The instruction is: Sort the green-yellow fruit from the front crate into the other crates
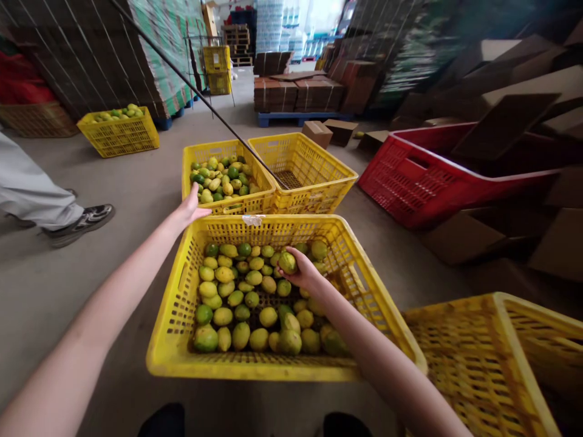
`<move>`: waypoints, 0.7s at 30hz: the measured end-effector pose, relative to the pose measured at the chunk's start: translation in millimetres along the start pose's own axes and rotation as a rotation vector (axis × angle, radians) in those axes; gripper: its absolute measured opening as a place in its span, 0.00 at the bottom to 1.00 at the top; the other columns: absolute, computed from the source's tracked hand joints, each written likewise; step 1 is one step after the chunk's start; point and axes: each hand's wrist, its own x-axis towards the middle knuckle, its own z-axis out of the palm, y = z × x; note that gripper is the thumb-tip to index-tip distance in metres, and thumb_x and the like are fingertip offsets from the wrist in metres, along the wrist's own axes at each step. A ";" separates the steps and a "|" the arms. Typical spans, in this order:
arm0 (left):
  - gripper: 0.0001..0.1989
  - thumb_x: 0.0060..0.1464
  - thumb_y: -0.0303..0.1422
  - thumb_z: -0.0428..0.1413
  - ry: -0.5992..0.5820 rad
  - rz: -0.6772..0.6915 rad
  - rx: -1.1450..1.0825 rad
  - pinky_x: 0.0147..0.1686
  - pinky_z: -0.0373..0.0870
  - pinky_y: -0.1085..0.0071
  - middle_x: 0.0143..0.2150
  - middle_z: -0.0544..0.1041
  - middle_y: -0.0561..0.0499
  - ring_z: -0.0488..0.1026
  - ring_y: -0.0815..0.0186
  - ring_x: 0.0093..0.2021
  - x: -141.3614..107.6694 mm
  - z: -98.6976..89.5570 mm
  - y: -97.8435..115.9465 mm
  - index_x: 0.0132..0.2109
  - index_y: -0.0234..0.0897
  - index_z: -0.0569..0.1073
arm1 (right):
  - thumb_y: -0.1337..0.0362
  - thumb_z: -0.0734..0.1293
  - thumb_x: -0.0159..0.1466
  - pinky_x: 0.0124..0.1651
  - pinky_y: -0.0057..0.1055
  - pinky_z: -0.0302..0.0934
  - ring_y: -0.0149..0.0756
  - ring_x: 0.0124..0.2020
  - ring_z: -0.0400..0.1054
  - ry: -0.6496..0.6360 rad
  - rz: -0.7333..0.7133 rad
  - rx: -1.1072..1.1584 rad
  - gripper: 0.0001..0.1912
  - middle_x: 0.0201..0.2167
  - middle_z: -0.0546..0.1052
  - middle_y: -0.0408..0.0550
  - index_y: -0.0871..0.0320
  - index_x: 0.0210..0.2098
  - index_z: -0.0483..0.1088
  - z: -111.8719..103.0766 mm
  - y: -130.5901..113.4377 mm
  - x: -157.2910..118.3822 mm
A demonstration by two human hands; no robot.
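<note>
A yellow-green fruit (287, 262) is grasped by the fingers of the right hand (298, 270). Below these fingers, many fruits (254, 278) are contained in the near yellow crate (286, 368). The fingers of the left hand (191, 209) are spread and empty, placed beside the fruit-filled far crate (268, 195).

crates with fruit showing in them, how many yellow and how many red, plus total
yellow: 3 (near crate, crate just beyond it on the left, distant left crate)
red: 0 (no fruit visible in the red crate)
total: 3
</note>
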 end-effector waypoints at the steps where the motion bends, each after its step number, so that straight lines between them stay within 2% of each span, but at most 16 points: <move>1: 0.28 0.64 0.46 0.41 -0.011 0.001 0.057 0.41 0.75 0.68 0.70 0.49 0.37 0.76 0.61 0.47 -11.2 -2.6 -10.5 0.66 0.39 0.54 | 0.61 0.59 0.64 0.19 0.23 0.62 0.31 0.19 0.65 -0.015 0.004 -0.009 0.07 0.19 0.69 0.42 0.56 0.31 0.63 0.9 -0.4 -1.9; 4: 0.21 0.61 0.39 0.48 -0.138 0.050 0.176 0.46 0.74 0.67 0.66 0.60 0.40 0.77 0.63 0.44 -55.8 -18.1 -39.5 0.58 0.36 0.66 | 0.63 0.56 0.62 0.16 0.26 0.61 0.34 0.17 0.65 -0.066 0.035 -0.045 0.08 0.19 0.70 0.44 0.58 0.33 0.65 0.7 -3.3 -9.3; 6: 0.20 0.57 0.42 0.51 -0.200 0.056 0.209 0.48 0.73 0.63 0.63 0.66 0.42 0.76 0.60 0.46 -87.8 -36.1 -52.7 0.52 0.37 0.71 | 0.65 0.55 0.61 0.14 0.27 0.60 0.35 0.17 0.66 -0.134 0.071 -0.109 0.10 0.19 0.71 0.46 0.59 0.34 0.66 -5.1 -8.4 -17.4; 9: 0.25 0.48 0.51 0.56 -0.178 0.025 0.258 0.53 0.70 0.58 0.56 0.73 0.44 0.75 0.54 0.50 -124.7 -71.2 -64.1 0.48 0.40 0.74 | 0.65 0.56 0.61 0.13 0.25 0.59 0.37 0.18 0.69 -0.209 0.084 -0.258 0.10 0.18 0.73 0.48 0.61 0.35 0.66 -21.2 -27.3 -36.3; 12: 0.25 0.45 0.55 0.57 -0.116 -0.013 0.263 0.55 0.68 0.54 0.52 0.76 0.47 0.74 0.51 0.50 -141.2 -103.7 -73.6 0.46 0.46 0.75 | 0.66 0.56 0.64 0.13 0.24 0.57 0.37 0.18 0.69 -0.133 0.010 -0.328 0.09 0.19 0.73 0.50 0.62 0.34 0.66 -31.9 -65.7 -56.3; 14: 0.24 0.45 0.55 0.57 -0.068 -0.023 0.259 0.56 0.67 0.53 0.51 0.77 0.49 0.74 0.51 0.50 -143.0 -116.7 -80.9 0.45 0.48 0.75 | 0.68 0.57 0.64 0.14 0.24 0.58 0.35 0.18 0.68 0.029 -0.169 -0.416 0.08 0.20 0.74 0.50 0.62 0.33 0.66 -27.7 -101.3 -61.6; 15: 0.24 0.45 0.55 0.56 -0.050 -0.023 0.255 0.56 0.67 0.53 0.52 0.76 0.49 0.74 0.51 0.50 -142.4 -119.8 -84.5 0.45 0.49 0.75 | 0.69 0.57 0.64 0.16 0.24 0.60 0.34 0.19 0.68 0.113 -0.302 -0.467 0.07 0.21 0.73 0.50 0.63 0.33 0.66 -22.2 -120.9 -60.2; 16: 0.24 0.45 0.56 0.56 -0.043 -0.021 0.250 0.57 0.67 0.53 0.52 0.76 0.50 0.74 0.51 0.51 -141.5 -120.9 -87.9 0.45 0.49 0.75 | 0.70 0.56 0.65 0.19 0.25 0.62 0.32 0.20 0.68 0.209 -0.465 -0.541 0.08 0.22 0.73 0.49 0.64 0.34 0.66 -15.1 -141.1 -55.8; 17: 0.24 0.46 0.56 0.55 -0.044 -0.020 0.247 0.57 0.67 0.53 0.52 0.76 0.50 0.73 0.50 0.51 -140.5 -120.3 -90.8 0.45 0.48 0.75 | 0.70 0.56 0.67 0.24 0.26 0.65 0.31 0.23 0.68 0.251 -0.551 -0.565 0.08 0.24 0.73 0.48 0.63 0.34 0.65 -7.3 -161.1 -48.7; 19: 0.25 0.47 0.56 0.54 -0.061 -0.017 0.254 0.57 0.66 0.53 0.51 0.76 0.49 0.73 0.50 0.51 -139.4 -116.5 -95.4 0.45 0.47 0.74 | 0.65 0.49 0.71 0.31 0.27 0.66 0.27 0.26 0.68 0.328 -0.692 -0.604 0.14 0.28 0.72 0.47 0.62 0.36 0.61 6.6 -198.2 -28.7; 21: 0.25 0.48 0.56 0.52 -0.060 0.011 0.314 0.58 0.65 0.53 0.50 0.77 0.48 0.73 0.50 0.50 -139.1 -112.1 -97.8 0.46 0.47 0.74 | 0.63 0.40 0.71 0.34 0.30 0.66 0.27 0.29 0.68 0.446 -0.887 -0.777 0.23 0.30 0.71 0.50 0.65 0.39 0.61 13.1 -226.9 -6.1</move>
